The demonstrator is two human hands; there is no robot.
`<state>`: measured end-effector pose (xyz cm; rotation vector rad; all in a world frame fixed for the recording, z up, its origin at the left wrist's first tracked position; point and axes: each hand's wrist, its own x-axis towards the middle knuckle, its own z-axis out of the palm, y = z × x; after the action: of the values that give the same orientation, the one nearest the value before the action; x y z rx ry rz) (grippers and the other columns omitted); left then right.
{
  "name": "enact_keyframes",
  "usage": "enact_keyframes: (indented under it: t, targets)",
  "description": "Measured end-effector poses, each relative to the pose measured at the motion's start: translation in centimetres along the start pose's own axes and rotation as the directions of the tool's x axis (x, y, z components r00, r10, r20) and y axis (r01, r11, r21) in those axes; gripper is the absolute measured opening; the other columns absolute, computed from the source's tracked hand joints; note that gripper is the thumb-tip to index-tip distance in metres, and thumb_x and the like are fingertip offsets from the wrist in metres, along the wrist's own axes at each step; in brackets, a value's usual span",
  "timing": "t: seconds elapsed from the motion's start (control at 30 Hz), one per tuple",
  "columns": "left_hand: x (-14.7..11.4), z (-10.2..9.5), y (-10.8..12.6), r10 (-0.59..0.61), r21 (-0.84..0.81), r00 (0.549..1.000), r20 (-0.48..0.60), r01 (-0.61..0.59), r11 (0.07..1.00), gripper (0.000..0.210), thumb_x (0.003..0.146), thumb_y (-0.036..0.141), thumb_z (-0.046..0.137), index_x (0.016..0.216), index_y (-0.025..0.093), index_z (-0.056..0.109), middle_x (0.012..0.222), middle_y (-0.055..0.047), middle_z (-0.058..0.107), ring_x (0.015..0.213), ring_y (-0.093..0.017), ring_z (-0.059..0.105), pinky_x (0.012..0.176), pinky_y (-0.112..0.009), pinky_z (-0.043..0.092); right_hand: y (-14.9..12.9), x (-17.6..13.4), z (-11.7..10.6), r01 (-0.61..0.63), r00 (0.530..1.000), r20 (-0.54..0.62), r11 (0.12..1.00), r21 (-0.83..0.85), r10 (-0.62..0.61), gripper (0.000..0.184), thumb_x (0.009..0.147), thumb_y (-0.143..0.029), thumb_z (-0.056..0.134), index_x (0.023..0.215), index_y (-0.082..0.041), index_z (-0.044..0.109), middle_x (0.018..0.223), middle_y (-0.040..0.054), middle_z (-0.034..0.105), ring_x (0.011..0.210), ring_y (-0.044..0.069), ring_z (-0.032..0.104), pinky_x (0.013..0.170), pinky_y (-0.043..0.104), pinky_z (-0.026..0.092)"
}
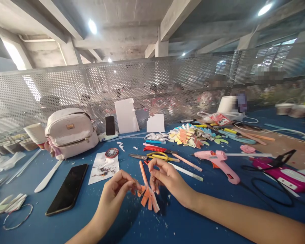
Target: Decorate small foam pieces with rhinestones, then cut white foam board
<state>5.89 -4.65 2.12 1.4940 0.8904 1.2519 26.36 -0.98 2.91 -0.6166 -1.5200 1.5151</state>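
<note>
My left hand (117, 193) is closed in a pinch just left of some orange paper strips (149, 200), its fingertips at their edge. A thin dark sliver shows by those fingertips, too small to name. My right hand (165, 179) is also pinched closed, above and right of the strips; whatever lies between its fingers is hidden. An orange rolled stick (143, 173) lies between the two hands. Beyond them are yellow-handled scissors (155, 156) and red-handled pliers (157, 149).
A pink glue gun (218, 161) lies at right, its cord looping near a magenta device (282, 174). Cut paper pieces (190, 135) are heaped at the back. At left are a black phone (67, 189), a stained paper (101, 171) and a pale backpack (69, 134). A perforated metal screen (96, 84) stands behind.
</note>
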Motion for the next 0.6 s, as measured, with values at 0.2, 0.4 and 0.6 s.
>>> enact_keyframes:
  t: [0.2, 0.4, 0.6]
  targets:
    - [1.2, 0.1, 2.8, -0.067, -0.091, 0.998, 0.004, 0.067, 0.994, 0.028, 0.091, 0.04, 0.068, 0.077, 0.016, 0.064, 0.089, -0.009, 0.079, 0.075, -0.016, 0.067, 0.069, -0.025, 0.05, -2.7, 1.2, 0.0, 0.19, 0.981, 0.004, 0.959, -0.212, -0.194, 0.022, 0.095, -0.04, 0.063, 0.093, -0.02, 0.054, 0.078, -0.0007, 0.058, 0.071, 0.014, 0.059, 0.063, 0.025, 0.046]
    - [3.6, -0.3, 5.9, 0.055, 0.003, 0.998, 0.04, -0.055, 0.998, 0.018, 0.089, 0.03, 0.071, 0.077, 0.017, 0.069, 0.1, -0.008, 0.077, 0.096, -0.02, 0.068, 0.085, -0.028, 0.051, -6.5, 2.9, 0.8, 0.381, 0.923, 0.097, 0.848, -0.369, -0.373, 0.009, 0.095, -0.027, 0.06, 0.091, -0.02, 0.058, 0.087, 0.0009, 0.055, 0.076, 0.013, 0.054, 0.07, 0.026, 0.045]
    - [4.6, 0.0, 6.5, 0.189, -0.012, 0.969, 0.16, -0.189, 0.982, 0.014, 0.091, 0.026, 0.068, 0.081, 0.017, 0.071, 0.086, -0.005, 0.074, 0.089, -0.019, 0.068, 0.086, -0.03, 0.053, -8.2, 4.3, 1.3, 0.438, 0.898, 0.13, 0.835, -0.332, -0.419, 0.005, 0.097, -0.023, 0.054, 0.094, -0.02, 0.055, 0.078, -0.0009, 0.056, 0.073, 0.013, 0.057, 0.071, 0.028, 0.047]
